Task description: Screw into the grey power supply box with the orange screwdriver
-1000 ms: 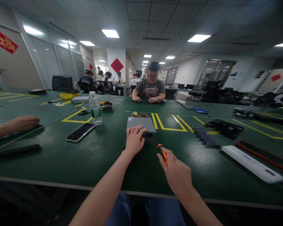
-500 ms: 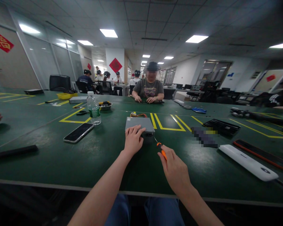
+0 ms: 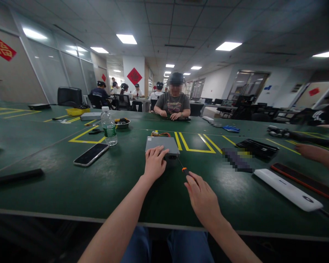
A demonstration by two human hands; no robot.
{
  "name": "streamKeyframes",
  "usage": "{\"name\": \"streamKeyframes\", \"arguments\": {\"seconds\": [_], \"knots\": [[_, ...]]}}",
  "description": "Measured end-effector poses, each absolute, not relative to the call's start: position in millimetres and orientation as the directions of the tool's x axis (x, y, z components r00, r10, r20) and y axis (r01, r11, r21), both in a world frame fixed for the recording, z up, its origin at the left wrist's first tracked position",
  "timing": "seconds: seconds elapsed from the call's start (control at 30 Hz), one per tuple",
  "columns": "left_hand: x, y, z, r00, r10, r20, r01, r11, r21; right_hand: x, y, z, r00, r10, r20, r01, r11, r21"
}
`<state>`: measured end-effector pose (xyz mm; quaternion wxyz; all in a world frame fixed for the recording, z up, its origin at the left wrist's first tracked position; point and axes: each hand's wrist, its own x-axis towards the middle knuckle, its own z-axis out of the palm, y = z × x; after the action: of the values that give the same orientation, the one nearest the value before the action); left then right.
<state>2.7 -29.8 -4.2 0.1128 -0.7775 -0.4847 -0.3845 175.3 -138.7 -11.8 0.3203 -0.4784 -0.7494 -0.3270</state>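
Observation:
A grey metal computer power supply (image 3: 168,143) lies flat on the green table, with a bundle of coloured wires (image 3: 160,134) at its far side. Across its top and near edge spread the fingers of my left hand (image 3: 154,162), the thumb by the front face, holding it. My right hand (image 3: 201,191) is closed around the handle of an orange and black screwdriver (image 3: 185,170). The screwdriver's thin shaft points at the near right corner of the power supply. Whether its tip sits in a screw is too small to tell.
Left are a phone (image 3: 91,155), a water bottle (image 3: 109,128), a metal bowl (image 3: 122,123) and a black bar (image 3: 16,178). Right are a white device (image 3: 287,190), an orange-edged case (image 3: 304,180) and a black panel (image 3: 257,148). A co-worker (image 3: 176,100) sits opposite; another person's hand (image 3: 311,150) reaches in at right.
The screwdriver handle has turned a little in my right hand, showing more black. My left hand stays put. Another person's hand has appeared at the right, and one at the left edge has gone.

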Motion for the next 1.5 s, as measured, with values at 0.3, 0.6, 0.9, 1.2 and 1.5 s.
{"name": "streamKeyframes", "arguments": {"seconds": [0.3, 0.6, 0.9, 1.2, 1.5], "knots": [[3, -29, -5, 0.230, 0.668, 0.708, 0.841, -0.503, 0.201, 166, -148, -10, -0.115, 0.586, 0.802, 0.983, 0.183, 0.007], [6, -31, -3, 0.211, 0.669, 0.712, 0.852, -0.483, 0.202, 163, -148, 7, -0.154, 0.584, 0.797, 0.980, 0.194, 0.048], [9, -29, -6, 0.172, 0.655, 0.736, 0.854, -0.472, 0.220, 154, -149, -7, -0.209, 0.567, 0.797, 0.934, 0.357, -0.009], [8, -29, -6, 0.174, 0.655, 0.736, 0.856, -0.470, 0.216, 163, -147, -19, -0.128, 0.558, 0.820, 0.933, 0.349, -0.092], [6, -31, -5, 0.208, 0.659, 0.723, 0.857, -0.479, 0.190, 164, -151, -22, -0.123, 0.545, 0.829, 0.913, 0.389, -0.121]]}}
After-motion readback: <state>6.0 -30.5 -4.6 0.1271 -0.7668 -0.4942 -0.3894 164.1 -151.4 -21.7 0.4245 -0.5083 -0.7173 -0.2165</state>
